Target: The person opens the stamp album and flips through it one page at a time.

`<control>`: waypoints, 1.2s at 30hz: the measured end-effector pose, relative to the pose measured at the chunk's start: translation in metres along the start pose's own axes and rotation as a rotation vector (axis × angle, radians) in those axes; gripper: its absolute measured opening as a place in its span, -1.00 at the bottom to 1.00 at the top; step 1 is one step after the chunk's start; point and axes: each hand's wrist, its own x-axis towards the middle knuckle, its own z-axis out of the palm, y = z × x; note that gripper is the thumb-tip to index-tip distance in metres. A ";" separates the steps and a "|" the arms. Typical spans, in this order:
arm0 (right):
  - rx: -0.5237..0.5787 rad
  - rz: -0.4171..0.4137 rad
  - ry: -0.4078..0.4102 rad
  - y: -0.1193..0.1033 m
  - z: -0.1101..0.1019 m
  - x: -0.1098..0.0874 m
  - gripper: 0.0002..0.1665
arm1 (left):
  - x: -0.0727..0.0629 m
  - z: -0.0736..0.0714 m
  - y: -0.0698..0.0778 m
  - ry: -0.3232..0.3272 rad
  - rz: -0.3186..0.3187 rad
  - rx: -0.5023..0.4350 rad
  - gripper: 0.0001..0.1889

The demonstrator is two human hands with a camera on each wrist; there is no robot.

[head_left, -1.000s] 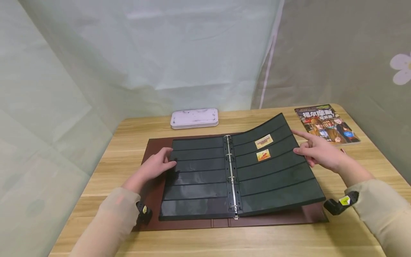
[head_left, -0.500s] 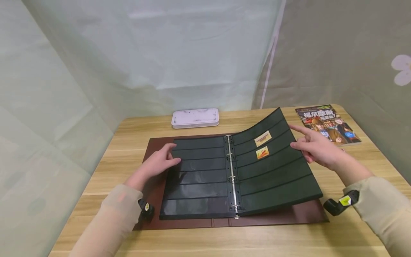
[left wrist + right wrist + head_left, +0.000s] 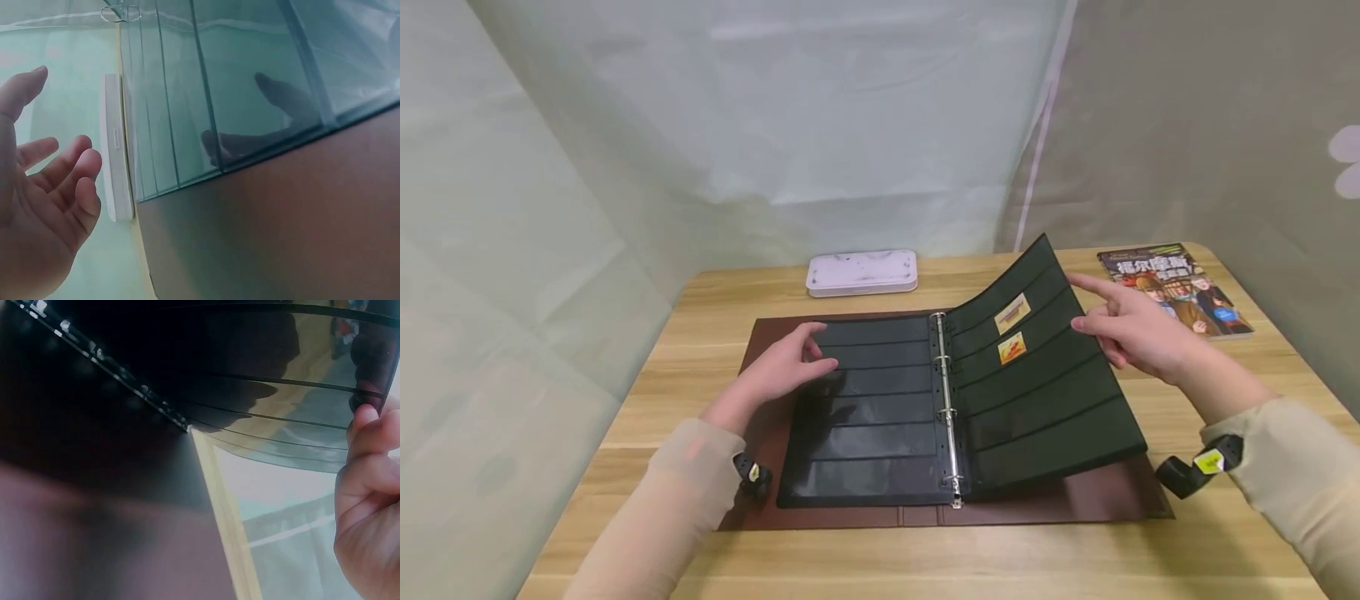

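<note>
A ring-bound stamp album lies spread on its brown cover (image 3: 1037, 510), with a metal ring spine (image 3: 950, 437) in the middle. My right hand (image 3: 1142, 333) pinches the outer edge of the right black page (image 3: 1037, 400), which is raised and curved. Two small stamps, a pale one (image 3: 1012, 313) and an orange-and-yellow one (image 3: 1011, 347), sit in that page's upper strips. Over the outer edge of the flat left page (image 3: 872, 442), my left hand (image 3: 782, 365) hovers with loosely bent fingers. The left wrist view shows its fingers (image 3: 78, 162) holding nothing, mirrored in the glossy page.
A white tin case (image 3: 862, 273) stands at the back of the wooden table (image 3: 820, 562). At the back right lies a comic-style book (image 3: 1176, 287), just beyond my right hand. Pale cloth (image 3: 850, 125) hangs behind the table.
The right page has risen further and tilted toward the spine, with my right hand moving up and left along with it. My left hand has shifted slightly right and up over the left page.
</note>
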 end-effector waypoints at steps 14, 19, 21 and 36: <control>0.013 -0.021 -0.013 -0.031 0.014 0.008 -0.17 | 0.007 -0.005 0.018 -0.021 0.031 -0.072 -0.22; -0.010 -0.004 -0.028 -0.042 0.017 0.012 -0.17 | 0.009 -0.005 0.024 -0.034 0.031 -0.084 -0.21; -0.024 0.006 -0.033 -0.047 0.017 0.013 -0.17 | 0.010 -0.005 0.026 -0.036 0.033 -0.086 -0.20; -0.068 -0.019 -0.060 -0.076 0.024 0.025 -0.19 | 0.016 -0.020 0.059 -0.064 0.095 -0.164 -0.22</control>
